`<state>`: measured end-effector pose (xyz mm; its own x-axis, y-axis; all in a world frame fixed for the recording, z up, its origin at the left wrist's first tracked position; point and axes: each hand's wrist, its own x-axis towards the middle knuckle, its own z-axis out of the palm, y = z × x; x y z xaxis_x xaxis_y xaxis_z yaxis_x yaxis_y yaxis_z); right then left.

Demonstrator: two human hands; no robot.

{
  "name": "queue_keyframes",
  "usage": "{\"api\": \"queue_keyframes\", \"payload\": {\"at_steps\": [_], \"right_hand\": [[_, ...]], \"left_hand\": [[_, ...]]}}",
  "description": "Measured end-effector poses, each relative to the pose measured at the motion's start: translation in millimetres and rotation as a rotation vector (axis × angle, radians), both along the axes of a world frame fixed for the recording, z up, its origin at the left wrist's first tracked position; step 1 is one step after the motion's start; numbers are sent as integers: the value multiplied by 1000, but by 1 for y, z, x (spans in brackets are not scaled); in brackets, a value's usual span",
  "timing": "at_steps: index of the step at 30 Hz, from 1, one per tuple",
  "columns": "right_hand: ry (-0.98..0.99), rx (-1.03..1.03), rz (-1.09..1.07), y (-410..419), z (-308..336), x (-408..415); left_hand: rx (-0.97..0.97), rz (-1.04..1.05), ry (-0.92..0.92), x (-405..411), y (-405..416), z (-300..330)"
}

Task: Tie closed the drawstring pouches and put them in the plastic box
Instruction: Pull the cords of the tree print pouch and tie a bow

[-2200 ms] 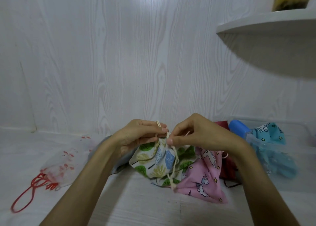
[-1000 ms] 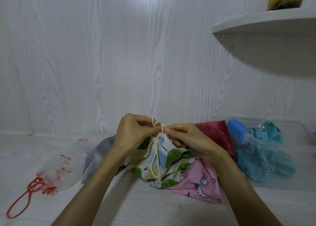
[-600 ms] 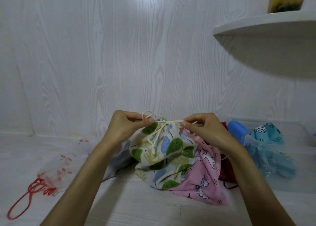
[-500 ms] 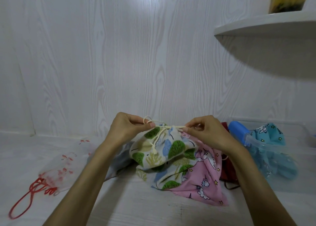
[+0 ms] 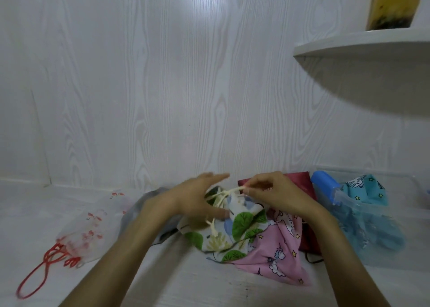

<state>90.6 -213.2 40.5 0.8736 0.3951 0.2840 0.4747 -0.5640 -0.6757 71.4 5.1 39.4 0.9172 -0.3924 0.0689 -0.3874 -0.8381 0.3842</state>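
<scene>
Overhead, a white wood-grain wall [image 5: 162,85] fills most of the frame, with a white shelf [image 5: 363,44] at upper right bearing a yellow container [image 5: 393,4]. Below it, at right, sits the clear plastic box [image 5: 395,255], its blue clip [image 5: 324,183] facing the camera and a teal pouch [image 5: 363,190] already inside. At lower centre a leaf-print pouch [image 5: 242,225] lies on a pink unicorn pouch [image 5: 274,253], a dark red pouch [image 5: 302,183] behind them and a grey pouch [image 5: 144,204] to their left. A sheer pouch with red cord [image 5: 76,237] lies at lower left. The right hand [image 5: 277,195] pinches the cream drawstring [image 5: 226,191] at the leaf-print pouch's gathered neck. The left hand [image 5: 197,197] is blurred, fingers spread and released, against the pouch.
</scene>
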Motion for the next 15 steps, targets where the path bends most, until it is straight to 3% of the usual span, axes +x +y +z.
{"api": "queue_keyframes", "payload": {"at_steps": [2,5,8,11,15], "right_hand": [[132,-151,35,-2,-1,-3],[305,-312,82,-6,1,-9],[403,-95,196,-11,13,-23],[387,151,141,-15,18,-32],[467,142,113,-10,9,-43]], "left_hand": [[50,3,13,7,-5,-7],[31,9,-114,9,-10,0],[-260,57,-280,3,-9,32],[-502,75,-389,-7,-7,71],[-647,66,-443,-23,-9,105]]}}
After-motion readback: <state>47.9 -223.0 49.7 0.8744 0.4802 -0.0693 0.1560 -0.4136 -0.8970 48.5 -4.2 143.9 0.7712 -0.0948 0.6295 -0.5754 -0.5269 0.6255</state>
